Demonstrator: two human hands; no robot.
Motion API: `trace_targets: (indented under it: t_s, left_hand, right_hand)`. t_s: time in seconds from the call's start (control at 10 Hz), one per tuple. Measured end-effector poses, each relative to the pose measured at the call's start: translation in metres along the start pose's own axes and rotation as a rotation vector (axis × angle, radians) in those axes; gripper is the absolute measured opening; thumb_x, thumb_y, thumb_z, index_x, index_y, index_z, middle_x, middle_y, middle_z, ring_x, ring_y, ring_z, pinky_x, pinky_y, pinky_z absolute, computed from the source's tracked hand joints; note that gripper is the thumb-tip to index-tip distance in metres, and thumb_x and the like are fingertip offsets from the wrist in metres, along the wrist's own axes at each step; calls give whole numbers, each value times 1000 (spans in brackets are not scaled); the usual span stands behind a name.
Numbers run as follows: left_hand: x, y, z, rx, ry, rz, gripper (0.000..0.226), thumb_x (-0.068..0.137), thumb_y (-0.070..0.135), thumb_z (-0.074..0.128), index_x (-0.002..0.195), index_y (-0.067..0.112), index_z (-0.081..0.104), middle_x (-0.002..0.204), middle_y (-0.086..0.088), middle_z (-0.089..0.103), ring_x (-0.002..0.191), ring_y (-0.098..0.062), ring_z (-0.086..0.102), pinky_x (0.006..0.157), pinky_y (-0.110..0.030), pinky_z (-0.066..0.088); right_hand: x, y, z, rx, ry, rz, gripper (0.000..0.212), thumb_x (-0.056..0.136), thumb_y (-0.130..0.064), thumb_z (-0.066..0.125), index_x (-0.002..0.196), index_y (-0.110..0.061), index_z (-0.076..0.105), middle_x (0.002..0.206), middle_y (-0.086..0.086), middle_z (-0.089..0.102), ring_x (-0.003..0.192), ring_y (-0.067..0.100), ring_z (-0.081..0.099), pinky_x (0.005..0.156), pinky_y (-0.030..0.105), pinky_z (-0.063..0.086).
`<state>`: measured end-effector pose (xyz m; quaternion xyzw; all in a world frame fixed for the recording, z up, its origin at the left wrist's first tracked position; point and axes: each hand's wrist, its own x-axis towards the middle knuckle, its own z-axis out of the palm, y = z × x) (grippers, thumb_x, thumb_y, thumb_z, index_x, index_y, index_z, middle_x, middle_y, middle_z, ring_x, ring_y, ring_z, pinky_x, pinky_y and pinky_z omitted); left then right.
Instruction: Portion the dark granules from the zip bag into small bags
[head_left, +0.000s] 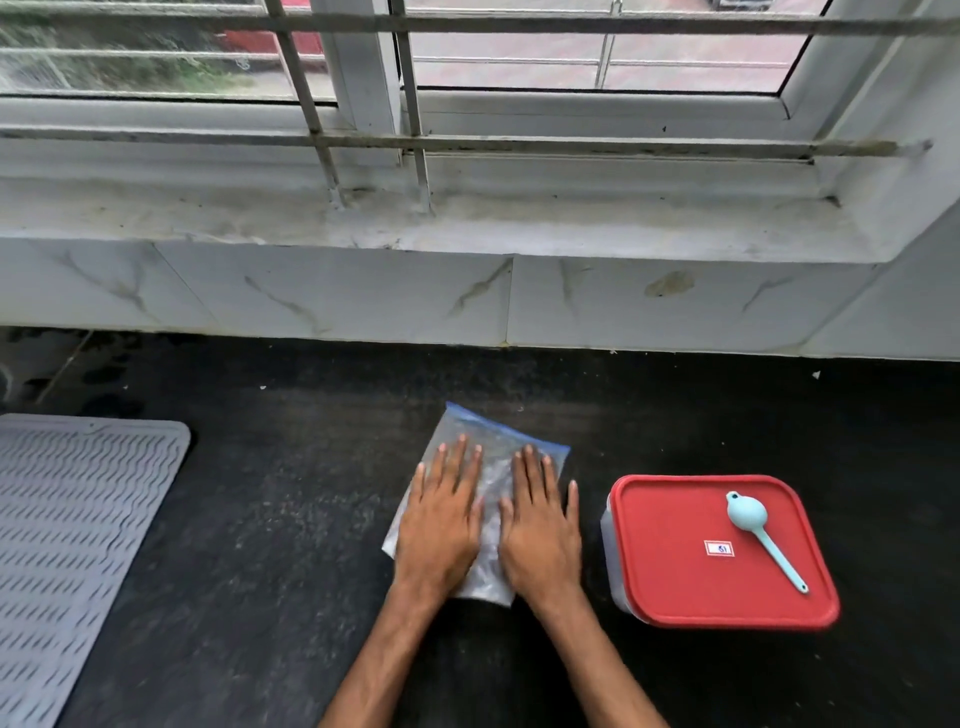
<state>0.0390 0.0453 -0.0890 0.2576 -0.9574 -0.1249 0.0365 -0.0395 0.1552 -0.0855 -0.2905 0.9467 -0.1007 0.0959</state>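
Zip bag: the zip bag (492, 470) lies flat on the black counter (260, 519) near the middle of the view. It is a clear, crinkled pouch with a blue zip strip along its far edge, turned a little so the strip slopes down to the right.
Bag contents: the hands cover most of it; only shiny plastic shows between them, and I cannot tell whether dark granules are inside.
Left hand: the left hand (441, 525) rests palm down on the left half of the bag, its fingers (460, 460) straight and slightly spread, tips toward the zip strip.
Right hand: the right hand (540, 530) rests palm down on the right half, fingers straight, the little finger a bit apart near the bag's right edge.
Thumbs: they lie close together over the middle of the bag.
Grip: neither hand curls round or pinches the plastic.
Container: a rectangular container (609, 535) stands just right of the bag, not touching it, with its red lid (670, 582) on and a small white sticker (719, 548) mid-lid.
Spoon: a pale blue spoon (748, 514) lies on the lid, bowl at the far end, handle toward the near right corner.
Mat: a grey ribbed mat (78, 519) lies on the counter at the left edge, well apart from the bag.
Wall: white veined tiles (363, 291) rise behind the counter under a dusty sill (467, 218).
Window: grey metal bars (467, 143) cross a white-framed window (597, 109).
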Motion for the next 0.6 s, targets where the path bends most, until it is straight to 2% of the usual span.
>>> trace_targets:
  t_s: [0.1, 0.2, 0.3, 0.4, 0.5, 0.6]
  left_hand:
    - [-8, -5, 15, 49, -55, 36, 61, 95, 44, 33, 152, 20, 34, 159, -3, 28, 146, -24, 30, 117, -39, 13]
    - [-16, 12, 17, 41, -10, -55, 59, 97, 39, 29, 151, 18, 36, 158, -6, 31, 146, -25, 29, 118, -39, 7]
    - [-20, 22, 17, 52, -1, -91, 57, 98, 36, 26, 151, 16, 36, 159, -7, 30, 147, -26, 27, 120, -40, 6]
    - [-19, 21, 15, 72, -16, -89, 56, 97, 37, 28, 148, 17, 41, 156, -6, 36, 144, -27, 34, 118, -39, 4]
    - [-15, 23, -2, 92, -7, -80, 60, 96, 42, 27, 146, 15, 44, 154, -6, 38, 141, -28, 40, 116, -42, 12]
    - [-15, 36, -21, 108, 36, -66, 59, 98, 39, 24, 141, 9, 51, 150, -8, 44, 138, -28, 45, 112, -45, 19]
  right_hand:
    - [18, -3, -18, -84, -107, -79, 89, 73, -42, 5, 156, -14, 22, 165, 2, 10, 152, 21, 12, 119, 44, -5]
    - [16, -8, -11, 1, -71, -11, 88, 74, -41, 4, 158, -15, 5, 166, 1, -4, 153, 16, -4, 120, 42, -8]
    - [8, -7, 2, 28, -12, 21, 67, 93, -38, 19, 156, -14, 23, 165, 2, 16, 152, 16, 14, 119, 43, 3]
    - [14, -2, -2, 1, -73, -22, 72, 92, -45, 3, 157, -15, 16, 166, 1, 9, 153, 16, 7, 117, 41, -8]
    - [18, -3, -19, -20, -51, -87, 84, 82, -48, -12, 158, -15, 5, 166, 2, -1, 153, 17, -3, 116, 38, -15]
    - [12, -5, -32, -47, 96, -121, 75, 89, -41, 10, 151, -7, 34, 160, 8, 29, 148, 24, 29, 121, 41, 6]
